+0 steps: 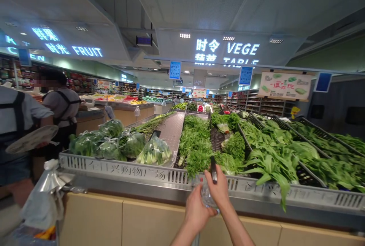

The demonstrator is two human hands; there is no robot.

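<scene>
Both my hands meet in front of the metal rim (159,173) of a vegetable display. My left hand (196,208) is closed on a thin clear plastic bag (205,196). My right hand (219,187) also grips the bag, and a small dark object (213,170) stands up between its fingers; I cannot make out what it is. Just beyond the hands lie bunches of leafy herbs (196,147).
Bagged greens (114,143) fill the display's left end, and loose leafy greens (273,154) fill the right. Two people in dark aprons (64,113) stand at the left by a fruit counter. A roll of plastic bags (51,185) hangs at the display's left corner.
</scene>
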